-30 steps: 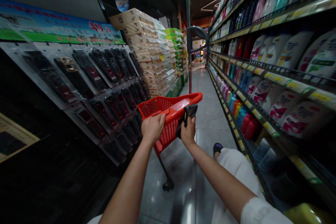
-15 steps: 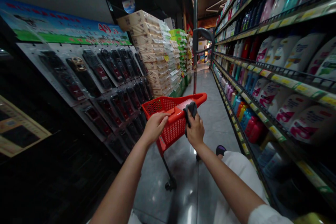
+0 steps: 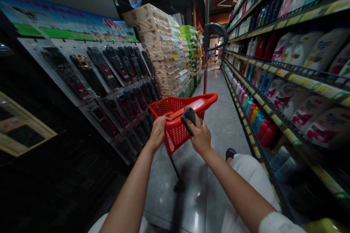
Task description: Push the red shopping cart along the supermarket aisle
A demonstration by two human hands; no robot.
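A red plastic basket with perforated sides stands on dark wheeled legs in the aisle, tilted in my view. My left hand is closed over the near left corner of its rim. In my right hand a dark grey cloth is bunched up and pressed against the basket's near rim. The fingertips of that hand are partly hidden by the cloth. Behind the basket rises a metal pole with a black loop handle.
Shelves of bottles line the right side. On the left hangs a board of packaged belts, with stacked cartons beyond it. Grey tiled floor runs down the aisle; my shoe is at the right.
My right hand has slid the cloth leftward along the basket's rim. The left hand has shifted slightly left and down to the corner.
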